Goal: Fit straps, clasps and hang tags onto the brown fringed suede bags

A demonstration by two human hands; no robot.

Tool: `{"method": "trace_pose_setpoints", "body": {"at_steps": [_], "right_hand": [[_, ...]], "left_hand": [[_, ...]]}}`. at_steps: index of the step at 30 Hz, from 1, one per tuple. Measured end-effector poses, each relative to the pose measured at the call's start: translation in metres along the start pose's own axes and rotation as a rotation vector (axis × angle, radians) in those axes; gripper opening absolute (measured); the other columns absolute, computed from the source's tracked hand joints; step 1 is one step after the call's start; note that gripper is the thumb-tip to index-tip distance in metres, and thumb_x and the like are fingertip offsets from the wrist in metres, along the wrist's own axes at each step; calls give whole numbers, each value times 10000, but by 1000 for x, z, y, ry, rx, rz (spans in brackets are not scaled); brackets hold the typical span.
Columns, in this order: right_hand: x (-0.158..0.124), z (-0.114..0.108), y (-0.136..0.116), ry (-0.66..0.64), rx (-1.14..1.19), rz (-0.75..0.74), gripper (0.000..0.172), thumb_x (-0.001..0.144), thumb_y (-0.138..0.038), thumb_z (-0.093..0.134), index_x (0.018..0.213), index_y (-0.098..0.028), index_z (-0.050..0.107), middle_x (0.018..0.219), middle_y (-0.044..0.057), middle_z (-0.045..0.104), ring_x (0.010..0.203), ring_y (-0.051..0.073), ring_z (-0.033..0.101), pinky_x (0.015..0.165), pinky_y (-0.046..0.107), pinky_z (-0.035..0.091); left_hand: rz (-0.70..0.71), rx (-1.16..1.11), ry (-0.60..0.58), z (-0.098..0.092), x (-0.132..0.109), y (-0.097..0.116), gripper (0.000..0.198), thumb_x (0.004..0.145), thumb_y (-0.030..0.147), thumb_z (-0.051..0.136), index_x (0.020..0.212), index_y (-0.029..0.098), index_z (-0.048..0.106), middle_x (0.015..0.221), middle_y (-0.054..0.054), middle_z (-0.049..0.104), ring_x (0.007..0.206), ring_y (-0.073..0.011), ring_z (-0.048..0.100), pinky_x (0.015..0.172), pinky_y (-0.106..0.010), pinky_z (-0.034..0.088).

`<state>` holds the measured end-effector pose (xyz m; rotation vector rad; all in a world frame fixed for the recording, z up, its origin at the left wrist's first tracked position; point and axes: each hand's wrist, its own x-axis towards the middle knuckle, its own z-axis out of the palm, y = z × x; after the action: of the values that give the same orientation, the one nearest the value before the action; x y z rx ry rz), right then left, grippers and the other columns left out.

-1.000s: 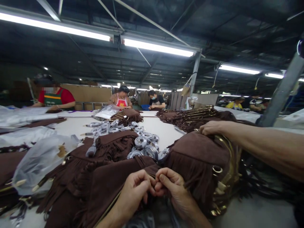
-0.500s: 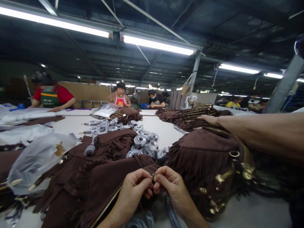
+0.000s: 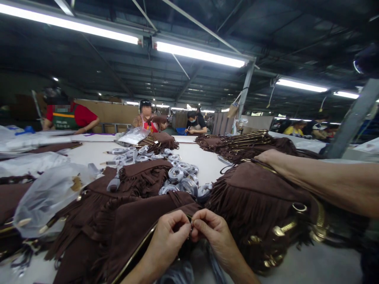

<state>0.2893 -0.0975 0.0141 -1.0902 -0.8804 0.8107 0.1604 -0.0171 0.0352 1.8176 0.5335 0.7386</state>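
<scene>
Brown bag (image 3: 133,225): rested on the counter (image 3: 204,157) just in front of the person, left of centre. Its long axis slanted from the near left to the far right, the far end pointing at the fingertips.
Gold zip (image 3: 136,252): followed the bag's lower right edge along that same slant, rising from the bottom of the view until the left hand hid it.
Left hand (image 3: 174,228): thumb and forefinger were pinched together on a small dark piece (image 3: 191,226) by the bag's far end, the piece too small to identify.
Right hand (image 3: 210,227): pinched at the same piece, its tips meeting the left hand's.
Fringed bag (image 3: 254,183): sat just beyond the right hand, dark fringe hanging toward the person, gold fittings at its right.
Co-worker's hand (image 3: 266,156): lay at the top edge of the fringed bag; its finger positions were unclear.
Coiled straps (image 3: 180,175): were heaped in grey wrapping beyond the brown bag.
Clear plastic bag (image 3: 49,201): lay crumpled at the left.
</scene>
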Motion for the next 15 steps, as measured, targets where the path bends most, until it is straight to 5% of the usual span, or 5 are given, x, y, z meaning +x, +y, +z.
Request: {"method": "trace_pose_setpoints", "body": {"at_steps": [15], "right_hand": [[-1,0,2,-28,-95,-57,327,743,-460,785,735,-156,666,559,-6,663,529,123,604,559,216,481]], "left_hand": [[21,4,20,1,-2,-1,215,739,290,508,578,164,575,563,2,571,556,-125,456,532,-222,329]]}}
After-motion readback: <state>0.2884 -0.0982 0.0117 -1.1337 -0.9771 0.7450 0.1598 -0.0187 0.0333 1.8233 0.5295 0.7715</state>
